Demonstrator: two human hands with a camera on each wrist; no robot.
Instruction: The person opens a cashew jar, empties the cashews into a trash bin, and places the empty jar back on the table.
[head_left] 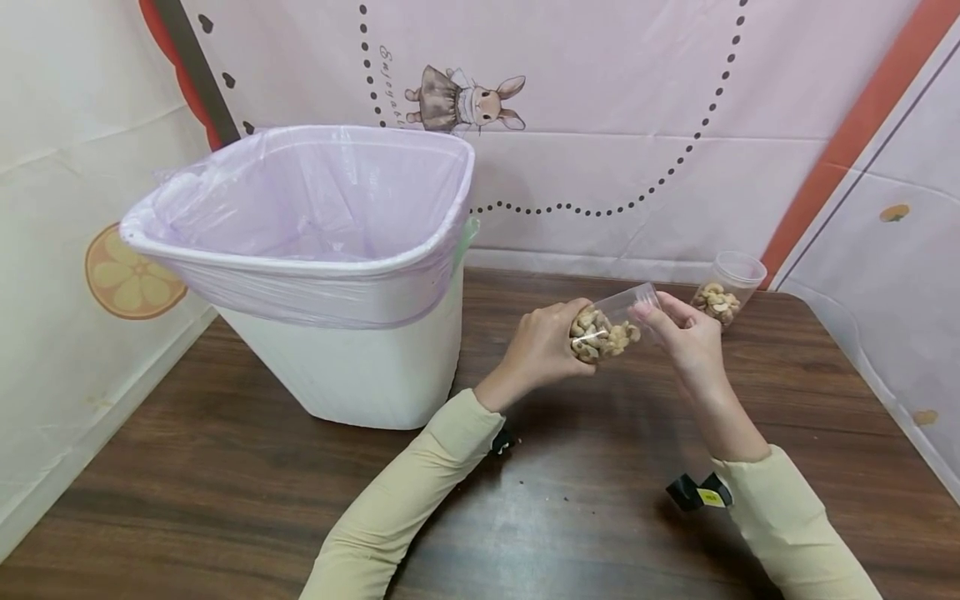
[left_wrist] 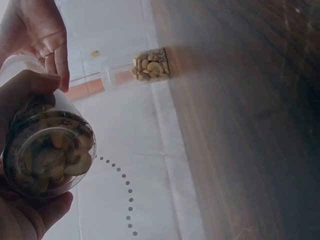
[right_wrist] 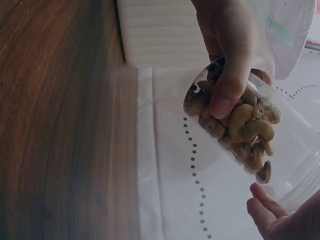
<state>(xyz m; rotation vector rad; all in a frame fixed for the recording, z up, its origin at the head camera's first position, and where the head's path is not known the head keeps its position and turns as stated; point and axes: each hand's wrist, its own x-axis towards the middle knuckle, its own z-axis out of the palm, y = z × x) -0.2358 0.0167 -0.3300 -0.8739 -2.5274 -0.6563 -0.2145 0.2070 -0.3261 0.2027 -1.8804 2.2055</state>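
Note:
A clear plastic jar [head_left: 619, 310], partly filled with cashews [head_left: 591, 332], is held tilted above the table, its mouth toward the right. My left hand [head_left: 546, 340] grips it round the base end, with the thumb across the wall in the right wrist view. At the mouth end, my right hand [head_left: 696, 348] pinches the jar near its rim, thumb in front and fingers behind. Seen from the left wrist, the round base [left_wrist: 50, 157] faces the camera with nuts against it. No lid shows on this jar.
A second clear jar [head_left: 738, 271] with cashews stands at the back right of the brown wooden table [head_left: 810, 400]. At left is a large white bin [head_left: 367, 367] lined with a purple plastic bag [head_left: 337, 296]. Printed cloth [head_left: 600, 100] hangs behind. Small dark crumbs lie in front.

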